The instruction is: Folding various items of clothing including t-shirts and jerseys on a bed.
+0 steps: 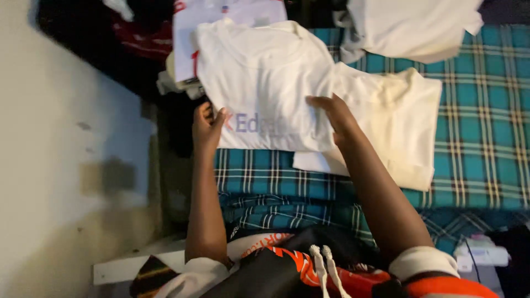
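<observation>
A white t-shirt (265, 83) with a printed logo lies spread on a teal plaid bedsheet (480, 138). My left hand (207, 126) grips its lower left corner, thumb on top of the fabric. My right hand (335, 116) rests flat on the shirt's right side, fingers pressing down. Under that shirt, to the right, lies a cream-coloured folded shirt (403, 121), partly covered by my right arm.
Another white garment (414, 25) sits at the top right of the bed. A pile of dark and red clothes (138, 33) and a white sheet lie at the top left. A pale wall (61, 154) runs along the left. A small white object (481, 254) lies at the lower right.
</observation>
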